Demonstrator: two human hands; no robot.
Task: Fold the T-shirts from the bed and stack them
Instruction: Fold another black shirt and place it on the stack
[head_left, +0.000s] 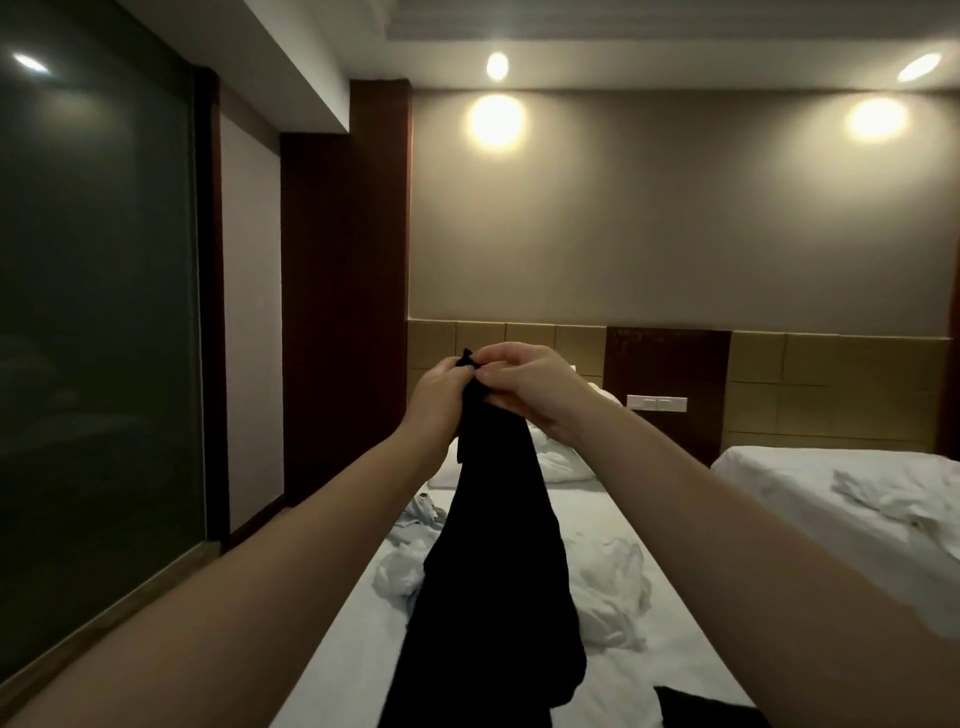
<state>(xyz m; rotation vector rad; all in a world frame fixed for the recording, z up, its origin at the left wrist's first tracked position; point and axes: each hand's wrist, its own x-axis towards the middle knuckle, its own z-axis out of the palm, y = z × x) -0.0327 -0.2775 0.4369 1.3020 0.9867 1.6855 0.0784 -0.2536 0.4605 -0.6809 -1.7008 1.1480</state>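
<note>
T-shirt (498, 571) hangs below your left grip (439, 397) and right grip (524, 382), both pinching one bunched edge; slide them apart so the cloth spreads flat above the bed (613, 514).

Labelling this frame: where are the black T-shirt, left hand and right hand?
black T-shirt (498, 561), head view, hanging cloth
left hand (439, 396), head view, its back
right hand (530, 383), head view, its back

The black T-shirt (498, 571) is running off the bottom edge and covering part of the bed (613, 512); the dark garment (696, 709) beside it is being cropped too.
</note>
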